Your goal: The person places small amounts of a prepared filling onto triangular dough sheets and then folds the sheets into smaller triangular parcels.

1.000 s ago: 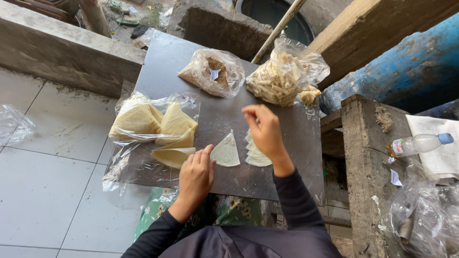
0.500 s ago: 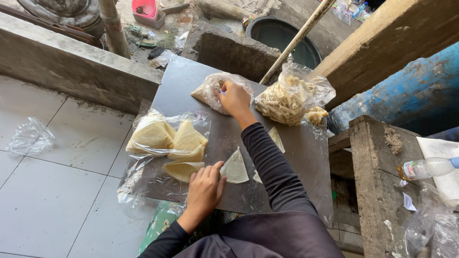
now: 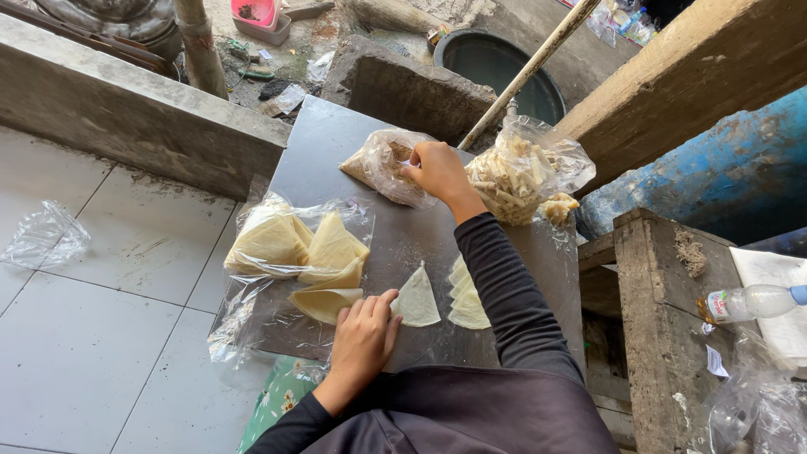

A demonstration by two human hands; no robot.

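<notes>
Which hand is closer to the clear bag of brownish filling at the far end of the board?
Right. The right hand reaches into the filling bag; the left hand rests at the near edge beside a triangular wrapper.

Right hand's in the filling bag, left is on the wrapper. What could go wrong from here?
1. The right hand reaches into the small filling bag lying loose on the metal tray; the bag may drag or spill.
2. The right sleeve hangs over the stacked wrappers and could brush them.
3. The left hand only touches an edge of the triangular wrapper; it may slide.
</notes>
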